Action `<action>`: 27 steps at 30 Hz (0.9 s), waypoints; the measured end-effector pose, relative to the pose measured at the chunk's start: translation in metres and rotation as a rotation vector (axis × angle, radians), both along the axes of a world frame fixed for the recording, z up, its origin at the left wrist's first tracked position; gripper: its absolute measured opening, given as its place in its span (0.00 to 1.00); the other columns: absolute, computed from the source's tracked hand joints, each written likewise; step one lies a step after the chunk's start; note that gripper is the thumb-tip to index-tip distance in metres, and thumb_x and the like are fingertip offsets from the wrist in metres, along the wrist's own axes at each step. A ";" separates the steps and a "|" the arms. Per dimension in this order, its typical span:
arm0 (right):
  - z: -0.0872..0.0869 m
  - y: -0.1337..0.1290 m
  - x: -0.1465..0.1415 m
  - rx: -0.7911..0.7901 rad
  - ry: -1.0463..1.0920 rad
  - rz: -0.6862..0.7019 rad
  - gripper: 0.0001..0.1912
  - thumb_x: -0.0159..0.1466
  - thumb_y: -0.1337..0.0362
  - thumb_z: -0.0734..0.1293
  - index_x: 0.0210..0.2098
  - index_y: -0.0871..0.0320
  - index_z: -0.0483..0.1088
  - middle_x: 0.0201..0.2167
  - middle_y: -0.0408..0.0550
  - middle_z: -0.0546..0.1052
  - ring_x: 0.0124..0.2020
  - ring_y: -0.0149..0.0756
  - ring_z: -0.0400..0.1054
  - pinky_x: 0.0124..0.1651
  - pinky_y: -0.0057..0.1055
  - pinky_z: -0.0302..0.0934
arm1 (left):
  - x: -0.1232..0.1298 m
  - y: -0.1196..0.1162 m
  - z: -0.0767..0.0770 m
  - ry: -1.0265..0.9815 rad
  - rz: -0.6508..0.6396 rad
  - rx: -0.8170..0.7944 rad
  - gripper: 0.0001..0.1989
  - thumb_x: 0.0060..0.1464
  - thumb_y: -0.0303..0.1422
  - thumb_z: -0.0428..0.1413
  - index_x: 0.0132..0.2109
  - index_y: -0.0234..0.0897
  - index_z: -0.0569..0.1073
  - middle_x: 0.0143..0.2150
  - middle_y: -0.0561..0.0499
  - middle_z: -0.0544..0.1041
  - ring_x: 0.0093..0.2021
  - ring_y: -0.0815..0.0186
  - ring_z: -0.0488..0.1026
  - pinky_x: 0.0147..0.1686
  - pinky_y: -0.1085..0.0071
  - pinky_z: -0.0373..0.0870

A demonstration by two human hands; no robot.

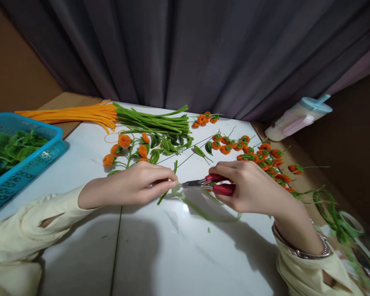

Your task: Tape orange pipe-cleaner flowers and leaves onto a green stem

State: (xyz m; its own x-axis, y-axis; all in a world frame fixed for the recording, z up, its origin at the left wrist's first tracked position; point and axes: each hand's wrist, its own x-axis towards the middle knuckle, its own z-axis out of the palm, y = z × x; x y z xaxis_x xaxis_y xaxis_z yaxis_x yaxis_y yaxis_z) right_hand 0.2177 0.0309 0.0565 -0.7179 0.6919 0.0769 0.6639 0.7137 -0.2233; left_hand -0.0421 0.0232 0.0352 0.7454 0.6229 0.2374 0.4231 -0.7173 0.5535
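Observation:
My left hand (142,183) is closed in a pinch at the middle of the white board. A short green pipe-cleaner stem (163,195) passes by its fingertips and sticks out above and below them. From the same spot a pale green strip of tape (200,210) curls loosely to the right. My right hand (248,183) is wrapped round the red handles of small pliers (223,189). Their metal jaws point left and meet the tape end close to my left fingertips; whether they bite on it I cannot tell. A branch of orange pipe-cleaner flowers (124,141) lies behind my left hand.
A blue basket (57,144) with green leaves stands left. Orange pipe cleaners (77,114) and green pipe cleaners (154,120) lie at the back. Loose orange flowers (265,156) are strewn right, near a lidded cup (296,119) and a tape roll (351,224).

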 end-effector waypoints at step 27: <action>0.003 -0.001 0.001 -0.076 -0.040 0.019 0.06 0.55 0.69 0.62 0.31 0.60 0.69 0.24 0.45 0.70 0.22 0.31 0.59 0.27 0.29 0.47 | 0.001 -0.001 -0.001 0.001 -0.023 0.010 0.10 0.63 0.28 0.47 0.39 0.32 0.73 0.29 0.52 0.75 0.26 0.73 0.69 0.28 0.79 0.62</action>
State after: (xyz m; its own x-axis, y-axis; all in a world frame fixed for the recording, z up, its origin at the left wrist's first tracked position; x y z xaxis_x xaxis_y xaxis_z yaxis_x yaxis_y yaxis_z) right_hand 0.2182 0.0301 0.0597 -0.7326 0.6807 -0.0043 0.6596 0.7083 -0.2513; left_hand -0.0415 0.0224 0.0340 0.7597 0.6031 0.2430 0.4068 -0.7324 0.5460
